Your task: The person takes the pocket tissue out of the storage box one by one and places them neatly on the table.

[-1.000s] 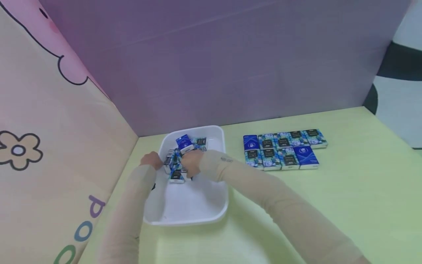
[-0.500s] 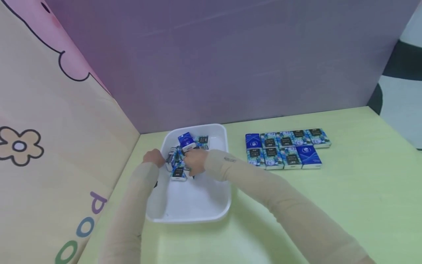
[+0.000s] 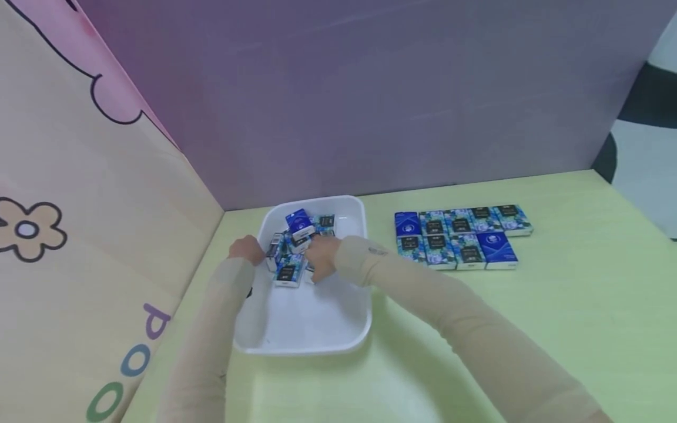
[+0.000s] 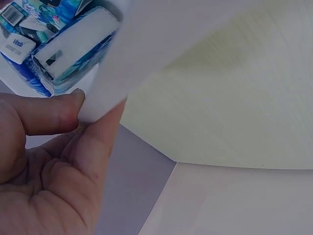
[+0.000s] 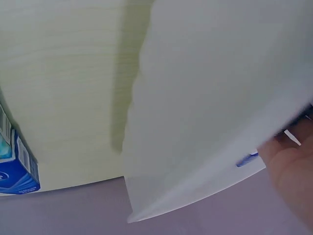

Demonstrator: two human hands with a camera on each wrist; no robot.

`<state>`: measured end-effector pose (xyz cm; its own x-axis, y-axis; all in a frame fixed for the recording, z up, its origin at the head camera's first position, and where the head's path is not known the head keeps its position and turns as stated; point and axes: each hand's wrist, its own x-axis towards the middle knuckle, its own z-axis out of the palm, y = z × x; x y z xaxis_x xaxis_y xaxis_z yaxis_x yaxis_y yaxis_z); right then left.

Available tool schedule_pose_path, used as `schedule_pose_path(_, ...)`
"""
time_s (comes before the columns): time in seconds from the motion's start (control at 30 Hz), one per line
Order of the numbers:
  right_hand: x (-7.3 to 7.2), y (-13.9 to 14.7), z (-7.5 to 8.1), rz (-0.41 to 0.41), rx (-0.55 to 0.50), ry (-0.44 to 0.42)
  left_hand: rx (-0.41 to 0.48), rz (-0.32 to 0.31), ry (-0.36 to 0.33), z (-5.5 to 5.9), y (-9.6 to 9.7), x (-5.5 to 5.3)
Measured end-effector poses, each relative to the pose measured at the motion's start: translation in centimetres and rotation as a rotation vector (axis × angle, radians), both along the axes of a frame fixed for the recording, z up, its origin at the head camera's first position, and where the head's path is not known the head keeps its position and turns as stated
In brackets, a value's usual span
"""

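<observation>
A white plastic tub (image 3: 312, 329) holds a jumbled heap of small tissue packs, some floral, such as the floral pack (image 3: 288, 271), and a plain dark blue pack (image 3: 300, 223) on top. My left hand (image 3: 246, 249) pinches the tub's left rim between thumb and fingers. In the left wrist view the rim (image 4: 105, 93) sits in that pinch, with a tissue pack (image 4: 73, 49) beyond it. Inside the tub, my right hand (image 3: 324, 252) reaches down at the heap's right side, against a pack (image 3: 309, 273). Its fingertips are hidden, so whether it grips that pack I cannot tell.
Right of the tub, several tissue packs (image 3: 459, 242) lie flat in two neat rows on the pale green table (image 3: 571, 294). A purple-grey panel (image 3: 391, 117) stands behind the table. At the left is a cream panel (image 3: 106, 205) with drawn figures.
My right hand has shifted slightly right within the tub, and the pack by its fingers has moved right with it. More of the middle packs shows. My left hand stays on the rim.
</observation>
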<state>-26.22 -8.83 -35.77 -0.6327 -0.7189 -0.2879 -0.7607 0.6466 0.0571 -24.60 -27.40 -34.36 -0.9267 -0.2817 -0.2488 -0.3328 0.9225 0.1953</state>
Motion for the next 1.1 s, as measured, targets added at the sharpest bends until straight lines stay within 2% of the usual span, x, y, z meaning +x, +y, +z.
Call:
schedule_pose_path(0.2,0.2,0.8,0.4,-0.045,0.024,-0.079,-0.016,-0.012,0.006,0.5,0.0,0.1)
schedule_pose_path(0.53,0.7,1.9,0.1,-0.048,0.066,-0.156,-0.001,-0.004,-0.019,-0.1,0.3,0.2)
schedule_pose_path(0.7,0.6,2.2,0.2,-0.057,0.055,-0.204,-0.006,0.002,-0.021,0.0,0.5,0.3)
schedule_pose_path(1.1,0.3,2.2,-0.5,-0.092,0.038,-0.225,-0.024,-0.009,-0.021,-0.2,0.1,-0.2)
